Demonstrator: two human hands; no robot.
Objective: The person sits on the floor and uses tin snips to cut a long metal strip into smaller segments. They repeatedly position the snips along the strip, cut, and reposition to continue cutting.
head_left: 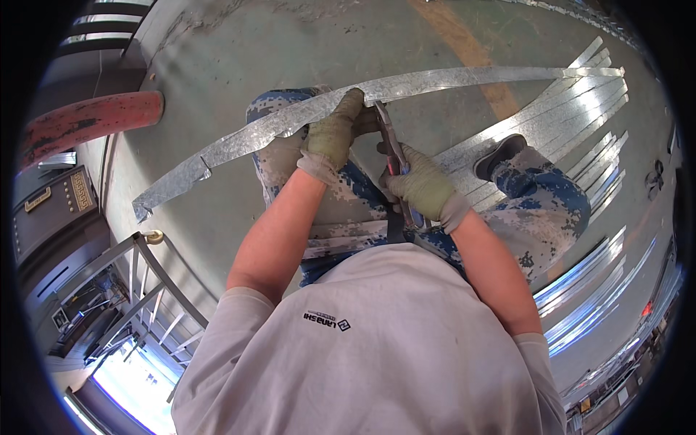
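Cut metal strips (floor) beside snips

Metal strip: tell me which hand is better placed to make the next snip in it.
Right. The right hand already grips the tin snips, whose blades meet the metal strip beside the left hand. The left hand's fingers are wrapped over the strip, steadying it.

Packages, signs, screens: none seen on the floor or on the racks.

One label-like marking only: small dark printed logo on the back of the person's white shirt, upper centre-left, just below the neckline. Short horizontal mark, dark on white.
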